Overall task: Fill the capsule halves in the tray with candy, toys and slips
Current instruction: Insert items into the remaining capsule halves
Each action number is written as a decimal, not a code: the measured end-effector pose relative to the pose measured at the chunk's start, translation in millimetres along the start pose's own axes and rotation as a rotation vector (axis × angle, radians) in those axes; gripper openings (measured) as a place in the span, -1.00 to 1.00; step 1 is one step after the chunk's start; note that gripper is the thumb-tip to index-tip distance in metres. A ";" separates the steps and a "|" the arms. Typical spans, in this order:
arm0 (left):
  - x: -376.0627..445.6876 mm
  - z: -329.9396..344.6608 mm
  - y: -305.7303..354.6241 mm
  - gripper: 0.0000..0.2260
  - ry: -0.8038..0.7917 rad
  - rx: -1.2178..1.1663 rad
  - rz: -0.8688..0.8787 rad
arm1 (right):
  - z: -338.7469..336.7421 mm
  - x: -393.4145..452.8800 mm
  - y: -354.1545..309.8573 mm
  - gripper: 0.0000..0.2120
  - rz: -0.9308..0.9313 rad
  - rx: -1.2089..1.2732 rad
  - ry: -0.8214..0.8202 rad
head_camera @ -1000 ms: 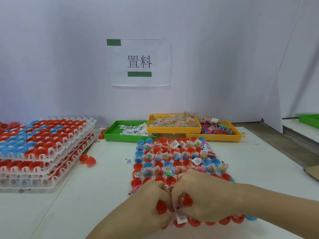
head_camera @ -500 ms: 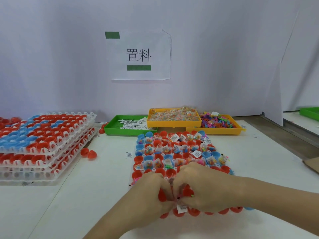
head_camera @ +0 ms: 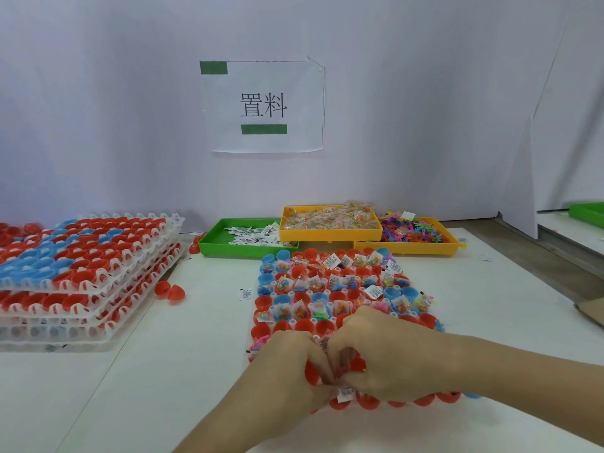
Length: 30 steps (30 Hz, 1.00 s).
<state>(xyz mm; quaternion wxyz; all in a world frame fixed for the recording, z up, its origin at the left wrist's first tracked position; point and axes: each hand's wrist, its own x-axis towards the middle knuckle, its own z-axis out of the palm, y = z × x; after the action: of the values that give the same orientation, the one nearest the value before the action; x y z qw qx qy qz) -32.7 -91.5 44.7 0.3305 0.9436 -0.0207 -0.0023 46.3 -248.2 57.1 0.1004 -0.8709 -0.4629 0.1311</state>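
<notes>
- Two hands work at the near edge of the capsule tray (head_camera: 421, 403); the left hand (head_camera: 287, 371) and right hand (head_camera: 392, 364) meet fingertip to fingertip, fingers curled over a red capsule half (head_camera: 312, 376).
- Both appear to pinch small items there: a pink toy piece (head_camera: 340, 371) and a paper slip (head_camera: 344, 394) show between them; which hand holds which, I cannot tell.
- Most far and middle rows already carry candy bags (head_camera: 282, 311), toys or slips; several near red halves look empty, so my judgement is well past halfway.
- Supply bins sit beyond: slips in the green bin (head_camera: 209, 246), candy in the yellow bin (head_camera: 330, 235), toys in the orange bin (head_camera: 421, 248).
- Stacked trays (head_camera: 98, 282) of capsule halves stand far left.
</notes>
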 end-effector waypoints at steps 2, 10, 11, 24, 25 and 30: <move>0.1 0.3 1.3 -0.88 -0.005 0.001 -0.016 | -5.8 2.5 -1.0 -0.79 -0.065 -0.006 0.019; 0.0 2.1 3.8 -0.90 0.006 0.045 -0.041 | -7.7 6.0 -0.5 -0.85 -0.164 0.023 0.044; 0.1 1.4 3.7 -0.89 0.004 0.046 -0.038 | -7.0 6.0 0.6 -0.85 -0.169 0.020 0.041; 2.1 8.1 5.8 -0.78 0.039 0.151 -0.108 | -6.6 7.7 -0.9 -0.86 -0.154 0.017 0.014; 2.4 8.3 6.3 -0.76 0.036 0.165 -0.113 | -6.8 7.7 -1.1 -0.86 -0.153 0.018 0.011; 5.4 9.5 10.6 -0.85 -0.004 0.158 -0.151 | -7.9 7.9 -0.8 -0.85 -0.145 0.010 -0.013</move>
<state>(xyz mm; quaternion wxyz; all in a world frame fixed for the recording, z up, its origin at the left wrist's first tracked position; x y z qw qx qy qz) -27.9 -105.9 43.9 0.2538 0.9656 0.0497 -0.0274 52.4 -241.5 63.8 0.1111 -0.8335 -0.5249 0.1317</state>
